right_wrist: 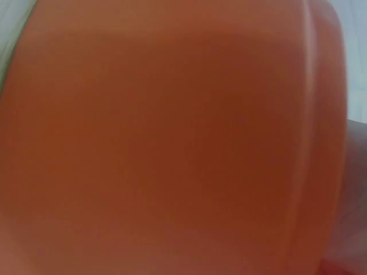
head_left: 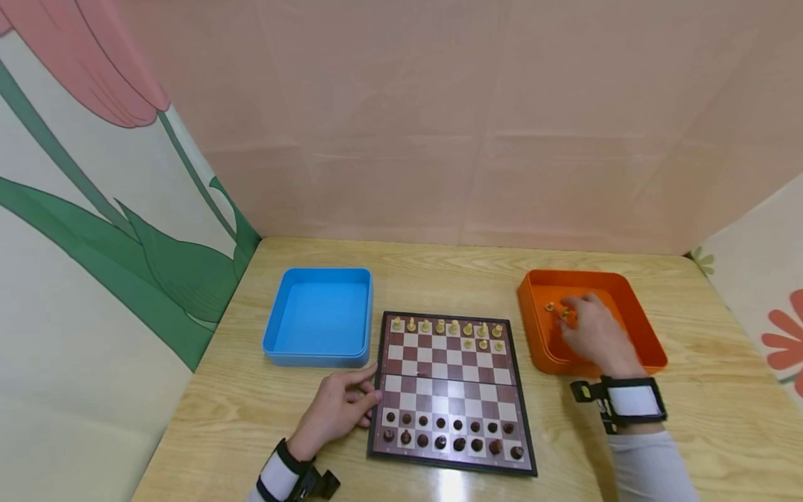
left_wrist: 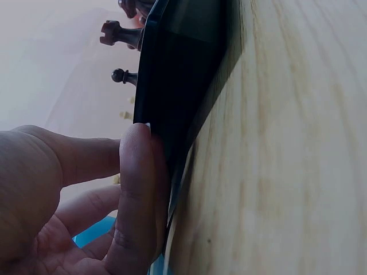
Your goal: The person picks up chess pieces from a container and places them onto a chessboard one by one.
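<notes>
At the lower centre of the head view, a chess board [head_left: 450, 394] is seen lying flat on a wooden table [head_left: 721, 418]. Two rows of dark pieces [head_left: 448, 432] are ranged along the near edge of the board. The left hand [head_left: 339, 408] is laid on the table at lower left of centre, its fingers relaxed and nearly straight, the fingertips pressed against the board's left edge; nothing is grasped by it. In the left wrist view, a finger [left_wrist: 137, 195] is shown flat against the black side of the board [left_wrist: 178, 86], with dark pieces [left_wrist: 123, 75] seen jutting from its surface at upper left.

Farther back, pale pieces [head_left: 448, 326] are lined along the board's far edge, with three more set in the next row toward the right. To the left of the board a blue tray [head_left: 276, 338] is placed; to the right, an orange tray [head_left: 640, 328]. The right hand [head_left: 592, 331] is reached into the orange tray, where a few pale pieces [head_left: 551, 307] lie just beside its fingertips. Whether a piece is pinched there cannot be told. The right wrist view is filled by the blurred orange wall of the tray [right_wrist: 172, 143].
</notes>
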Tool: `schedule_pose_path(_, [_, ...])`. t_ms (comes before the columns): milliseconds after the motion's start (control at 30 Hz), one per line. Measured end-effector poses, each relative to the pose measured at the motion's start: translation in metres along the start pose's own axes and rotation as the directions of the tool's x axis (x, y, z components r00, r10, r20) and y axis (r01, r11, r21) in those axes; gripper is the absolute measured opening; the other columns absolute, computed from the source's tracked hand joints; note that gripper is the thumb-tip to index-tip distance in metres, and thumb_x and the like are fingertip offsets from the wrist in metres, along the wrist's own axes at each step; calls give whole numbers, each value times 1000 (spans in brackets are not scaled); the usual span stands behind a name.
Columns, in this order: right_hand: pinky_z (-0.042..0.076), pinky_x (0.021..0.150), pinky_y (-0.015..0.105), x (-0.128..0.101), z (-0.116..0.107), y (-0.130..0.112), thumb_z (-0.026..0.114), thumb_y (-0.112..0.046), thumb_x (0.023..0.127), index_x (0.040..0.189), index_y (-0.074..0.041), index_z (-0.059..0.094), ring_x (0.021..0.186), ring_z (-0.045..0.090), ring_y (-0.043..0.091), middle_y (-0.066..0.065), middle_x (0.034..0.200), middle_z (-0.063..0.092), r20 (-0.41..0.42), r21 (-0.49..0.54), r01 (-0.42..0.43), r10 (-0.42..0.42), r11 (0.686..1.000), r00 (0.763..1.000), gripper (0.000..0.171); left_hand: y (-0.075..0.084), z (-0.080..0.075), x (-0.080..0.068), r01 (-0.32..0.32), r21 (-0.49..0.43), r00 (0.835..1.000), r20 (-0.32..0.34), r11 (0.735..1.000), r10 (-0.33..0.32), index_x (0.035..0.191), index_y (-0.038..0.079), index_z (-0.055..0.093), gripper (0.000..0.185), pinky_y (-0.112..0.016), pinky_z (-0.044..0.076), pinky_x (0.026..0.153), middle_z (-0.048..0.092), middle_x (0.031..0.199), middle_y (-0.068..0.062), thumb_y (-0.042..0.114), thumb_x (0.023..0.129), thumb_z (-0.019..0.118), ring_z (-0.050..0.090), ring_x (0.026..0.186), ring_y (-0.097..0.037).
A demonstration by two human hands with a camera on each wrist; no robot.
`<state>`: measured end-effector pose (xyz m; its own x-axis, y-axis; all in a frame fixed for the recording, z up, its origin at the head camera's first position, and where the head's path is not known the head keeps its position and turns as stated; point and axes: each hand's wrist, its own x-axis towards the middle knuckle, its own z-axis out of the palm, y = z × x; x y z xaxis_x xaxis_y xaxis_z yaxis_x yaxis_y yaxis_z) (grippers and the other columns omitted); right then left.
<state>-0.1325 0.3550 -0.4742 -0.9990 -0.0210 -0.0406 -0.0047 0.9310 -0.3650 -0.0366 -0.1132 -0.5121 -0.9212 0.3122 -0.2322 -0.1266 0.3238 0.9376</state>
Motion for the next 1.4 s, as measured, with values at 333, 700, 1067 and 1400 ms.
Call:
schedule_pose_path(333, [60, 81, 64, 2, 6, 3, 69, -5, 96, 132, 17, 62, 95, 58, 46, 38, 126, 53, 6, -9, 11, -11, 1000, 1000, 42, 1, 0, -1, -8, -14, 1000, -4, 1000, 8, 153, 1, 55, 57, -32, 67, 57, 72, 101, -9, 12, 101, 76, 73, 68, -18])
schedule_pose_path(700, [54, 56, 33, 1, 1, -1, 66, -4, 99, 132, 12, 64, 83, 58, 35, 33, 120, 60, 52, 3, -79, 78, 997, 996, 37, 1, 0, -2, -7, -20, 1000, -5, 1000, 7, 153, 1, 55, 57, -32, 67, 57, 72, 101, -9, 12, 101, 75, 72, 68, -18])
schedule_pose_path(1067, [55, 52, 35, 2, 3, 5, 67, 0, 93, 113, 4, 76, 70, 61, 28, 27, 106, 74, -8, -12, -46, 46, 999, 999, 22, 1, 0, -1, -23, -13, 1000, -7, 1000, 22, 152, -1, 55, 56, -31, 67, 56, 72, 100, -10, 11, 101, 75, 73, 67, -19])
schedule_pose_path(1400, [54, 49, 37, 0, 0, 3, 73, -8, 95, 108, 2, 77, 67, 60, 28, 26, 100, 73, -61, -24, -8, 7, 1000, 998, 17, 1, 0, -1, -19, -15, 1000, -10, 1000, 19, 152, 0, 55, 56, -31, 67, 57, 72, 100, -10, 10, 101, 75, 74, 68, -19])
